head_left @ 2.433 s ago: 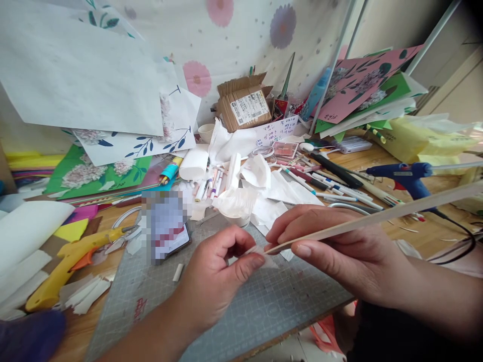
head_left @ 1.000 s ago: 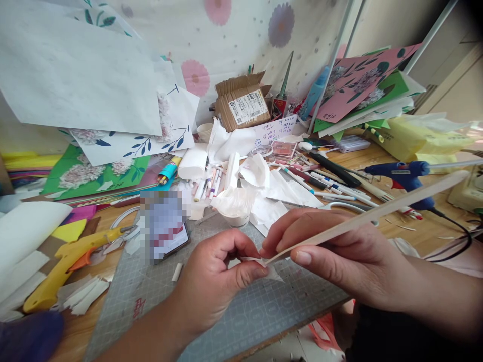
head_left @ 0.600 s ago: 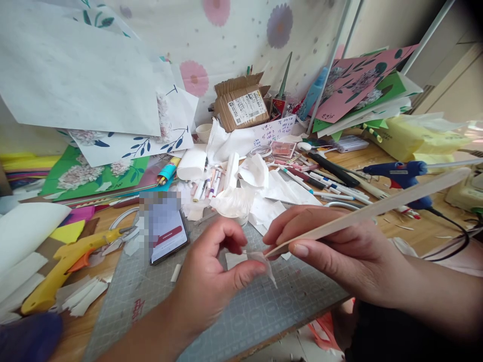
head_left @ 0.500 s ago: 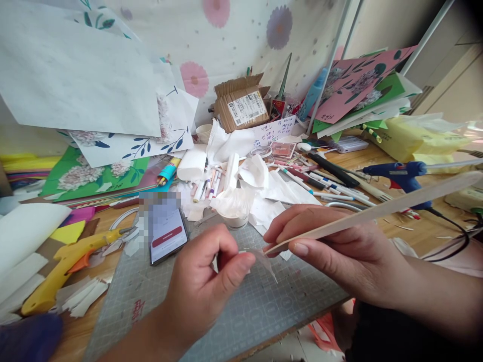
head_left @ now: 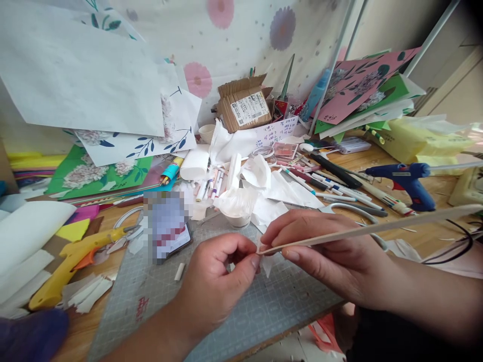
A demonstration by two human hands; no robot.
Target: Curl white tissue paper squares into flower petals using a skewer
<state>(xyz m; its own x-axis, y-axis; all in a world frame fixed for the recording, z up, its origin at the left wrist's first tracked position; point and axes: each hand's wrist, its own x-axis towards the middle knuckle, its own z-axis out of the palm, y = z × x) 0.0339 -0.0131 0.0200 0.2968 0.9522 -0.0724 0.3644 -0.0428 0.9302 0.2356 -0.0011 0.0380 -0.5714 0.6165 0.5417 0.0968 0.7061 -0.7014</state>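
My left hand [head_left: 222, 274] is closed in a pinch on a small piece of thin translucent material [head_left: 267, 264] above the grey cutting mat [head_left: 151, 301]. My right hand [head_left: 332, 251] grips a long, flat, pale strip [head_left: 350, 232] between thumb and fingers. The strip's narrow end meets the thin material at my left fingertips, and its other end reaches toward the right edge of the view. A phone [head_left: 168, 231] lies on the mat left of my hands. Behind them stands a paper cup [head_left: 236, 213] with white material over its top.
A yellow glue gun [head_left: 71, 261] lies at left, a blue one [head_left: 407, 181] at right. Pens [head_left: 302, 181], white scissors handles [head_left: 354, 211], an opened cardboard box [head_left: 245, 103] and flower-decorated sheets [head_left: 370, 90] are at the back. A small white piece [head_left: 179, 272] lies near the phone.
My left hand has moved slightly right, its fingertips now touching the strip's end. The strip's far end has dropped lower. The small white piece and the scissors handles show more.
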